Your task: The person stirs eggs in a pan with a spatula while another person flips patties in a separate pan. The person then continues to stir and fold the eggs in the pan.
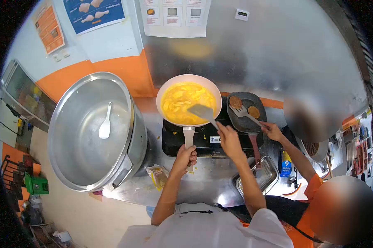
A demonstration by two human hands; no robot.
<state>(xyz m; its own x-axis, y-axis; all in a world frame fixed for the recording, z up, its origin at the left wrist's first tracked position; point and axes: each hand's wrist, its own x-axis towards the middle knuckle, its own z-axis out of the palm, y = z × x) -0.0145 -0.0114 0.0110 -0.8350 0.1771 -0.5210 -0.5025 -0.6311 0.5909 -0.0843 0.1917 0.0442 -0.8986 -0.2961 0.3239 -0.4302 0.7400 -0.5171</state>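
My left hand (185,157) is wrapped round the handle (189,136) of a round, light-rimmed pan (162,91) on the black stove. Yellow egg (179,99), partly in soft curds and partly runny, covers the pan's bottom. My right hand (229,139) grips a grey spatula (201,111), its flat blade over the right part of the egg. To the right, a dark square pan (242,123) holds two round brown patties (235,102). A co-worker's hand (272,131) holds a slotted turner (241,111) in that pan.
A huge metal pot (91,93) with a white paddle (105,126) inside stands at the left. An opened packet (158,177) lies before the stove (174,146). At the right are a metal tray (269,173), a blue-yellow pack (285,164) and the co-worker in orange.
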